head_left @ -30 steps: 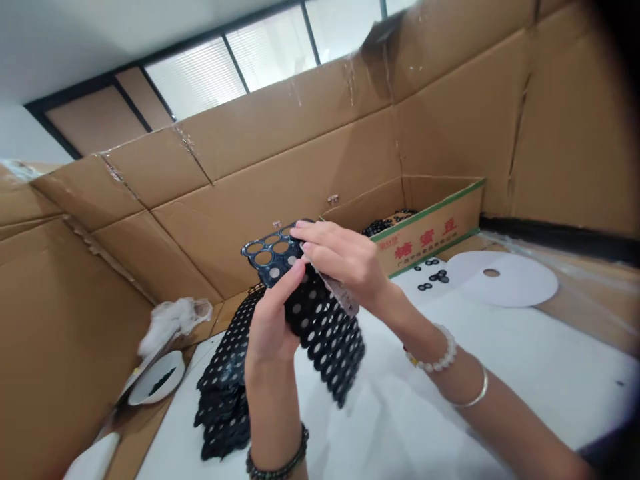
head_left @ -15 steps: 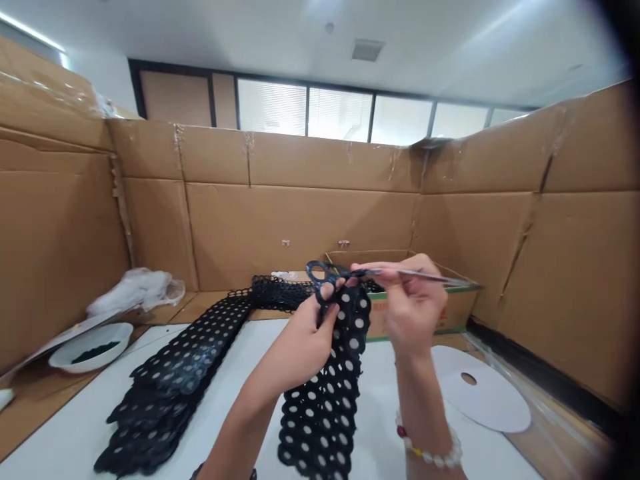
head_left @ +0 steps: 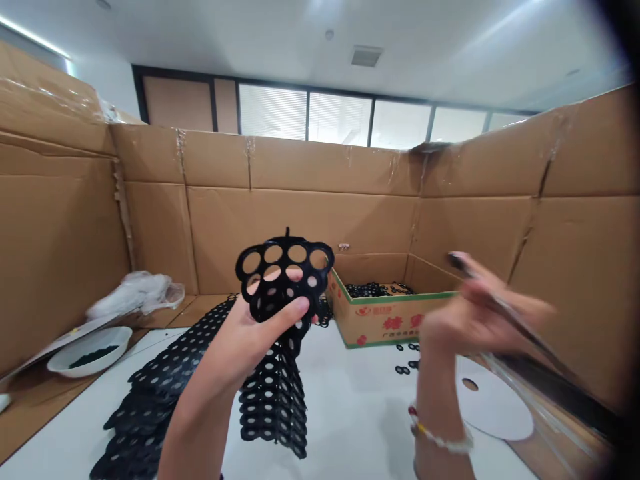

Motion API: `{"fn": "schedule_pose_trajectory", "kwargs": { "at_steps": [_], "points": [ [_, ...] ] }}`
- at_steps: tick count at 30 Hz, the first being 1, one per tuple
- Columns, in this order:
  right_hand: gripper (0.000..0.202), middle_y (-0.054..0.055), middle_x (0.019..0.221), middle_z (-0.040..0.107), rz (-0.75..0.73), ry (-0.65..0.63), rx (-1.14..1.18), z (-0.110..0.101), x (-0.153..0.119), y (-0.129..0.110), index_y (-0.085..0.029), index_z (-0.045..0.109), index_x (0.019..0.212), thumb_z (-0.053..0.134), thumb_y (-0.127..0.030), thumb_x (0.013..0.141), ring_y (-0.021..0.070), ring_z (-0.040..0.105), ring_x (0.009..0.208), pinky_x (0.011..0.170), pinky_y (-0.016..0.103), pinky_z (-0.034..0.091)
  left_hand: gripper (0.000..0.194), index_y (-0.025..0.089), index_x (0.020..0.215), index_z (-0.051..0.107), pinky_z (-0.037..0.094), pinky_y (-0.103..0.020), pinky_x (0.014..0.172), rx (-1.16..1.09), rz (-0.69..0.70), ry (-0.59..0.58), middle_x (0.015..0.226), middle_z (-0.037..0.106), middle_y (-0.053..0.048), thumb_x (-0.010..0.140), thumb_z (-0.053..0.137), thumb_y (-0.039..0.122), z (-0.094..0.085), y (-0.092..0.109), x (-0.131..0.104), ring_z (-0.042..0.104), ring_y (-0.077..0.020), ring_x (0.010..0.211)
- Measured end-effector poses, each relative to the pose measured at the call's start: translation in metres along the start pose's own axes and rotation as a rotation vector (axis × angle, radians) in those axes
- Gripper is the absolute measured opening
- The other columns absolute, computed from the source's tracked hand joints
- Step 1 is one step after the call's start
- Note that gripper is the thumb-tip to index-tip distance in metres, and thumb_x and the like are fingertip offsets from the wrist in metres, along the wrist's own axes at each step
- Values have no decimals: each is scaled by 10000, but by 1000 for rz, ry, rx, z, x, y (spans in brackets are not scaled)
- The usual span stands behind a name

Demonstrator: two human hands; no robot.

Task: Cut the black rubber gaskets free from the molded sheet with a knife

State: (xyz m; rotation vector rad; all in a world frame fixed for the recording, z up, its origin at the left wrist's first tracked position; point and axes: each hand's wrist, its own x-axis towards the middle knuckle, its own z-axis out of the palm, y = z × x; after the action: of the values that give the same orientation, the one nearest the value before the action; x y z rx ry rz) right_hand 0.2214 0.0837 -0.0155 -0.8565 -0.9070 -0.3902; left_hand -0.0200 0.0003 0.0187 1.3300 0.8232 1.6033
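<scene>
My left hand (head_left: 273,320) grips a black strip with round holes (head_left: 273,400), thumb across its front. The strip's top end stands up above my fingers, with a thin black tip sticking up, and its lower part hangs over the white table. On the right, my right hand (head_left: 480,313), blurred by motion, holds a long thin tool (head_left: 525,327) with a dark end, slanting down to the right; its exact kind is unclear. A long folded heap of the same black holed material (head_left: 170,373) lies to the left of my left hand.
An open carton (head_left: 390,317) with black pieces inside stands at the back. Small black pieces (head_left: 403,369) lie before it. A white disc (head_left: 493,400) is at the right; a white bowl (head_left: 93,353) and plastic bag (head_left: 135,293) are at the left. Cardboard walls surround the table.
My left hand has moved left with the strip, whose top end is now raised and spread. My right hand has moved right, away from the strip, and its tool now slants down. Dark scissor loops no longer show.
</scene>
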Motion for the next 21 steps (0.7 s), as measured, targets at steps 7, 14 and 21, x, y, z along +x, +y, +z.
{"fn": "schedule_pose_trajectory", "kwargs": {
  "at_steps": [7,14,21],
  "points": [
    [318,129,852,716,52,-363,-52,49,-40,-6,-161,701,994,534,-379,833,269,647,818,729,419,489,447,189,1043,696,571,-281,809,-25,93,169,923,768,-34,642,846,320,-8,-4,8,728,-210,867],
    [77,14,748,519,-253,-138,330,7,-48,-92,-220,636,782,616,-172,840,159,524,696,580,299,434,354,198,1006,708,582,-280,808,-86,171,171,922,770,-30,681,829,267,-3,-10,12,729,-220,907],
    [156,21,819,682,-497,-185,397,2,-72,-132,-200,641,965,639,-104,843,129,648,741,643,237,575,331,240,949,670,608,-239,706,-183,167,160,801,750,50,665,828,176,4,-8,5,742,-189,802]
  ]
}}
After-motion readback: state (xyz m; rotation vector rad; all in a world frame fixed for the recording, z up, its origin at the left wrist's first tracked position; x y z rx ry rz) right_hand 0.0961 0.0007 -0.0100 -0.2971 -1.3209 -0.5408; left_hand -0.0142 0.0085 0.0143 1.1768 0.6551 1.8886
